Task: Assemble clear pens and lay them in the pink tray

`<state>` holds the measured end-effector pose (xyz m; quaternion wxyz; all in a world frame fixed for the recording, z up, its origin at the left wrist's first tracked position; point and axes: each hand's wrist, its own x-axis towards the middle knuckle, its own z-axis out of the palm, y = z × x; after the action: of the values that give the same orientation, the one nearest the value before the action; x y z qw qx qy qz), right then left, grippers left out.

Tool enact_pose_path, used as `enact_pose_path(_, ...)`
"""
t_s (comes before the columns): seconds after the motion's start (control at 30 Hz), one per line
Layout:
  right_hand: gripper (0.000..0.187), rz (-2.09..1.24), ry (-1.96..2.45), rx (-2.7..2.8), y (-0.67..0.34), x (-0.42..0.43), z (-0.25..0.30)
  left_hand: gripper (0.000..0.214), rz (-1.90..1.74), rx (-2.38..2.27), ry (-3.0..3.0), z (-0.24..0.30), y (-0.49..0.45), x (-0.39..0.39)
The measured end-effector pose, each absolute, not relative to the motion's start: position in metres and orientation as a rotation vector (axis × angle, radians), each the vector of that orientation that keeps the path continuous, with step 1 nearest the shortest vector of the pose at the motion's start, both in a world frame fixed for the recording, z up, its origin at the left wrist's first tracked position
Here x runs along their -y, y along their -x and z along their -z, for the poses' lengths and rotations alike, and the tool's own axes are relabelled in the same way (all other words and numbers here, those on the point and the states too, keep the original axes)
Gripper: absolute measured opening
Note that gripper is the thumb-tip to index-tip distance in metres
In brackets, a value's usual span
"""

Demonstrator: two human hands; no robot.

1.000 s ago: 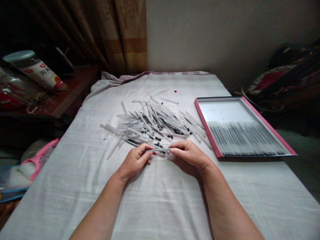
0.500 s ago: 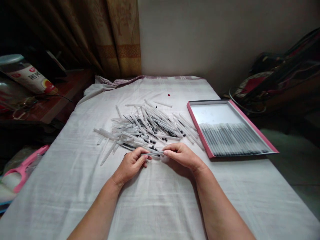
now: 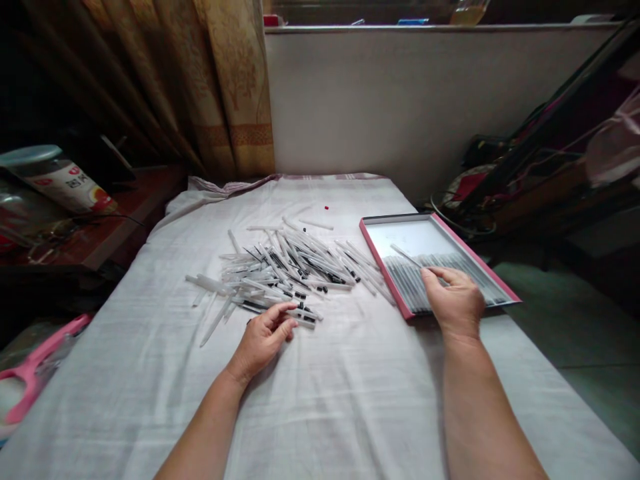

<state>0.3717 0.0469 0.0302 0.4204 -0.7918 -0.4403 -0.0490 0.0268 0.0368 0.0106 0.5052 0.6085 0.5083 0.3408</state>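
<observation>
A heap of clear plastic pen barrels with black refills and caps (image 3: 290,267) lies on a white cloth (image 3: 325,387). My left hand (image 3: 263,337) rests at the heap's near edge, fingers loosely curled and touching a pen there. My right hand (image 3: 453,300) is over the pink-rimmed tray (image 3: 385,270), pinching a clear pen (image 3: 406,254) that slants up to the left above the row of assembled pens (image 3: 440,277) lying in the tray.
A small red piece (image 3: 326,207) lies on the cloth beyond the heap. A jar with a red label (image 3: 60,180) lies on a dark side table at left. A pink handled tool (image 3: 35,363) sits low left. Curtain and wall stand behind; clutter fills the right.
My right hand has left my left hand and carried the pen right, to the tray. My left hand stays at the heap. The view has tilted up.
</observation>
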Motion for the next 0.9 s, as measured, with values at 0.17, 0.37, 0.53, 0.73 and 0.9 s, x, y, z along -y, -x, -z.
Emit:
enact_pose_path(0.17, 0.027, 0.249, 2.264, 1.056, -0.392, -0.035, -0.003, 0.033, -0.799, -1.278, -1.543, -0.008, -0.027, -0.036)
enact_pose_path(0.37, 0.024, 0.264, 2.304, 1.130, -0.386, -0.035, 0.000, 0.031, -0.804, -1.285, -1.577, -0.008, -0.027, -0.036)
enact_pose_path(0.53, 0.024, 0.243, 2.318, 1.188, -0.382, -0.034, -0.003, 0.031, -0.805, -1.283, -1.581, -0.009, -0.027, -0.036)
enact_pose_path(0.73, 0.027, 0.253, 2.331, 1.219, -0.379, -0.033, -0.005, 0.031, -0.807, -1.290, -1.561, -0.009, -0.028, -0.035)
enact_pose_path(0.9, 0.027, 0.268, 2.356, 1.245, -0.380, -0.033, -0.003, 0.032, -0.817, -1.282, -1.559, -0.006, -0.028, -0.035)
